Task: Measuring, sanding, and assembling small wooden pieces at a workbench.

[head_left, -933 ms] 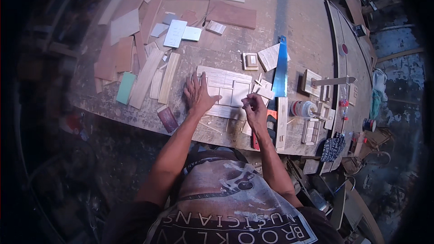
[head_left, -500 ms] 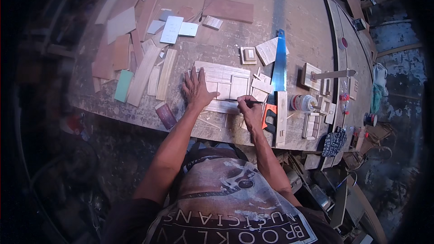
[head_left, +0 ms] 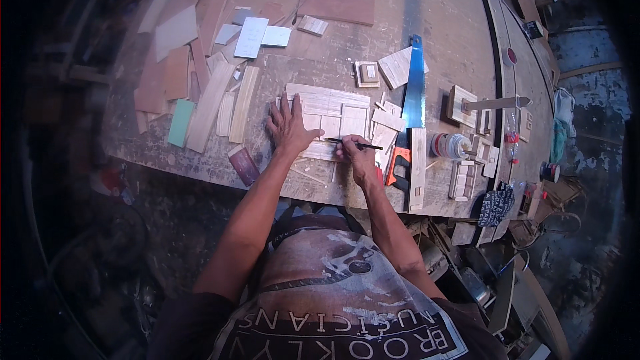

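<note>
A pale wooden board (head_left: 329, 93) with small rectangular panels and thin strips on it lies near the front of the bench. My left hand (head_left: 289, 126) rests on its left part, fingers spread. My right hand (head_left: 355, 153) grips a thin black pencil (head_left: 371, 147) over the board's lower right part, its tip near my left thumb. Just right are loose wood offcuts (head_left: 389, 118), an orange-handled handsaw (head_left: 415, 89) and a wood strip (head_left: 417, 167) along the saw's handle.
Scrap panels (head_left: 177, 69) and a green piece (head_left: 181, 123) cover the bench's left. A dark red block (head_left: 243, 165) lies at the front. A glue tub (head_left: 453, 146), small wooden assemblies (head_left: 461, 181) and a patterned cloth (head_left: 495, 205) are at the right. Clutter (head_left: 525, 299) lies below.
My right hand has brought a pencil down onto the board and moved slightly left with it. My left hand stays spread on the board. The view has shifted a little.
</note>
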Demonstrator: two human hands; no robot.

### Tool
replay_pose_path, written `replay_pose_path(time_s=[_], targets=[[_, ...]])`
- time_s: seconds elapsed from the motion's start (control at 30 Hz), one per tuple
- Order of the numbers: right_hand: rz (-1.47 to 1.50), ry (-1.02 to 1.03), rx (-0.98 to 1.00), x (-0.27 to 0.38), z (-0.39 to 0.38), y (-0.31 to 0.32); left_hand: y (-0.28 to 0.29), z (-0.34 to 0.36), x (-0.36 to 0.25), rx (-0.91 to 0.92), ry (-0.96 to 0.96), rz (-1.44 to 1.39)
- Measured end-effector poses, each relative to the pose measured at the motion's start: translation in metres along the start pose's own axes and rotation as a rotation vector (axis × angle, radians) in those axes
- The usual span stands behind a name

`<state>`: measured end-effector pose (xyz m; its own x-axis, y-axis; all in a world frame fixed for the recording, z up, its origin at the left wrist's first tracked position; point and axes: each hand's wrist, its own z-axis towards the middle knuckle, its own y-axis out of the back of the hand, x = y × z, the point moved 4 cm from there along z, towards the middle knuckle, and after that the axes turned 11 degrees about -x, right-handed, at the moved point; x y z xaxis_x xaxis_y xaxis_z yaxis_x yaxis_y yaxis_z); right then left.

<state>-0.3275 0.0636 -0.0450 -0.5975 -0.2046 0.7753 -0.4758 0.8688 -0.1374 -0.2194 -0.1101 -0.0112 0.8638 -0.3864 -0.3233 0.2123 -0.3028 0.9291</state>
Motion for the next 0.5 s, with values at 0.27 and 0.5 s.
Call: replay_pose_path(time_s=[0.27,0.5], targets=[[-0.043,0.002,0.022,0.0069,-0.0052,-0.0088,-0.0008,0.0002,0.0,-0.003,-0.009,0.014],[-0.107,0.043,0.037,0.005,-0.0027,-0.0112,-0.0011,-0.0007,-0.0009,-0.003,-0.011,0.001]])
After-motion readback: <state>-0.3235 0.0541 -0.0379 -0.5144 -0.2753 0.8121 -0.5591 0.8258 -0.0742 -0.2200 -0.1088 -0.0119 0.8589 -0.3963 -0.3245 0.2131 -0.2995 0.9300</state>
